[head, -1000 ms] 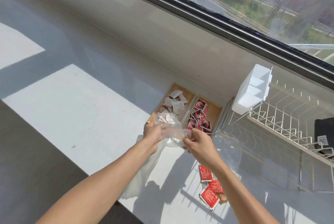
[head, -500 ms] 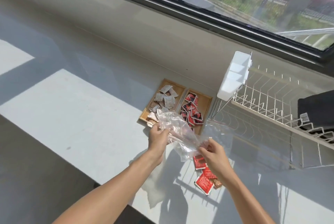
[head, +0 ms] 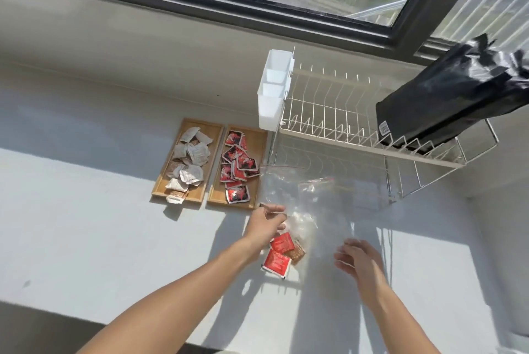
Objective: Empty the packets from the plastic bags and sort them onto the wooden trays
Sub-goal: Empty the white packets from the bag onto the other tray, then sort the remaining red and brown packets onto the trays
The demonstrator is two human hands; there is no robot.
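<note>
Two wooden trays lie side by side at the back of the white counter. The left tray [head: 214,136] holds several white and brown packets; the right tray [head: 258,139] holds several red packets. Clear plastic bags [head: 303,190] lie flat just right of the trays. Two loose red packets [head: 277,261] and a brown packet [head: 296,252] lie on the counter below them. My left hand [head: 264,225] hovers over these loose packets, fingers curled at a crumpled bag [head: 303,225]; whether it grips anything is unclear. My right hand [head: 357,259] is blurred, with spread fingers and nothing in it.
A white wire dish rack [head: 343,130] stands right of the trays, with a white plastic caddy [head: 273,93] on its left end and a black bag [head: 446,107] leaning in it. A window ledge runs behind. One packet [head: 175,197] overhangs the left tray's front edge.
Both hands were pulling a clear bag apart in the air. The bag now lies on the counter, my right hand has let go and drawn back, and my view has shifted right.
</note>
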